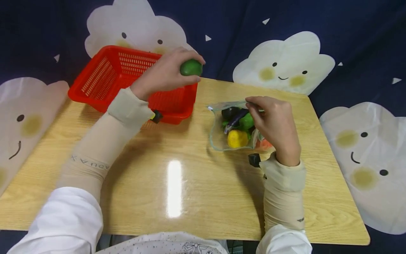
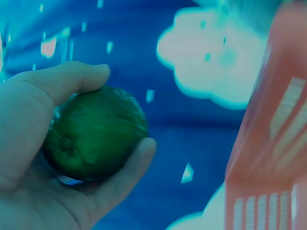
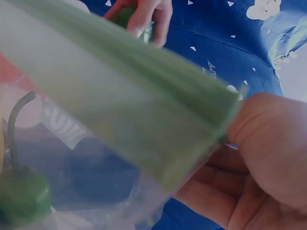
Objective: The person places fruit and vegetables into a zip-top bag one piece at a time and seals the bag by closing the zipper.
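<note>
My left hand (image 1: 172, 72) grips a smooth, oval green fruit (image 1: 191, 67), like a lime, above the right end of the red basket. The left wrist view shows thumb and fingers curled round this fruit (image 2: 98, 132). Over at the right, my right hand (image 1: 274, 118) pinches the upper edge of a clear zip bag (image 1: 217, 135) lying on the table. Through the plastic show a purple eggplant (image 1: 235, 122), a yellow piece (image 1: 238, 138), a green pepper (image 1: 246, 121), a dark round piece (image 1: 229, 113) and something orange-red (image 1: 264, 144). The right wrist view shows the bag's green-tinted edge (image 3: 192, 105) at the thumb.
The red plastic basket (image 1: 104, 72), with slotted walls, stands at the back left of the wooden table (image 1: 142, 197). A dark blue cloth (image 1: 219, 21) with white smiling clouds hangs behind the table and on both sides.
</note>
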Tool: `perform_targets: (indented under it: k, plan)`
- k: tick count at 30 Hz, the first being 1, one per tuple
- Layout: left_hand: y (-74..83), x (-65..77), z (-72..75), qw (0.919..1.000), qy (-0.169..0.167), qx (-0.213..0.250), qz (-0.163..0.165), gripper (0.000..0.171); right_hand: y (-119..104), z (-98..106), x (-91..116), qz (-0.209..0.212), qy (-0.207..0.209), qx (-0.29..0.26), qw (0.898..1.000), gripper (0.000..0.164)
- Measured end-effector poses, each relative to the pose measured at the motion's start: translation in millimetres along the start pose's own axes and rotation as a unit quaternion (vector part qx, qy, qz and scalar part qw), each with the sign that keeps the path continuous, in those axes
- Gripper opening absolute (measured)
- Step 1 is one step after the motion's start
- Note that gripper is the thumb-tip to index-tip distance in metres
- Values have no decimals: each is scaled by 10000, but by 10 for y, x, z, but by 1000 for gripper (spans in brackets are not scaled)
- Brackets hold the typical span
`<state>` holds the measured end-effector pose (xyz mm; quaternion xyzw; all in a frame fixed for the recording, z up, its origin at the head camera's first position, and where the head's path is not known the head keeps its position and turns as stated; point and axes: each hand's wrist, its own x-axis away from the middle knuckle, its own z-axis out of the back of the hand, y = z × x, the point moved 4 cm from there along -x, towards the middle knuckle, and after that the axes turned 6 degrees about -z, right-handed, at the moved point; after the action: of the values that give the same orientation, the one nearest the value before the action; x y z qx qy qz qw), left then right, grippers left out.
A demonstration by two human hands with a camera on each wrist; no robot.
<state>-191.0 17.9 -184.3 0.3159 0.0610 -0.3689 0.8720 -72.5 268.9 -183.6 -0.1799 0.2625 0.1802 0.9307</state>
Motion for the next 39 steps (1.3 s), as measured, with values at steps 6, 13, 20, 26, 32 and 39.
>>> perform_targets:
  k: [6,13,20,26,32,39]
  plan:
    - [367,77,-375,9917,161,543,-1153,36,-3,14,9,-19,38,-14,10000,20]
    - [661,155,-678,9725,-385,997,-2069,35,8,25,27,-20,25,-25,10000,20]
    - [928,137,-951,9606,-905,845,-2489,38,10,50,21,10,86,-35,10000,20]
    - [1052,41,-1118,9683,-898,391,-2297,44,16,60,32,-5,122,-11,9999,20]
    - [1150,-27,-1306,9736,-1181,-11,-1955,40,21,80,20,-30,153,-33,9999,21]
    - [1201,-55,-1479,9801,-1407,73,-1395,36,34,91,44,-79,150,-33,9999,21]
